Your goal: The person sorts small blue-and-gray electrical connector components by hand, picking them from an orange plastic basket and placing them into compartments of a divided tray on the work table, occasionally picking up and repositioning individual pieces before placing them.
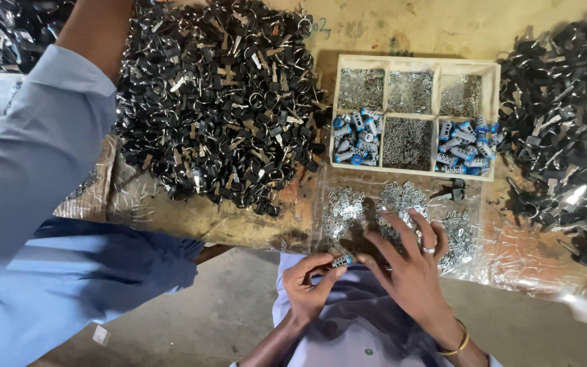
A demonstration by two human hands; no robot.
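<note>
1. I pinch a small blue-and-silver dial part (342, 260) in my left hand (309, 285), thumb and fingertips closed on it, just off the table edge above my lap.
2. My right hand (409, 268) lies beside it, fingers spread wide and holding nothing, tips resting on small silver clips (402, 200) heaped on a clear plastic sheet (511, 251).
3. Past the clips sits a wooden tray (416, 64) with six compartments: four hold silver bits, two hold blue dial parts (357, 138).
4. Black metal pieces make a big pile (219, 102) to the left of the tray and another pile (565, 129) to its right.
5. Another person's blue sleeve (35, 170) reaches across the left side.
</note>
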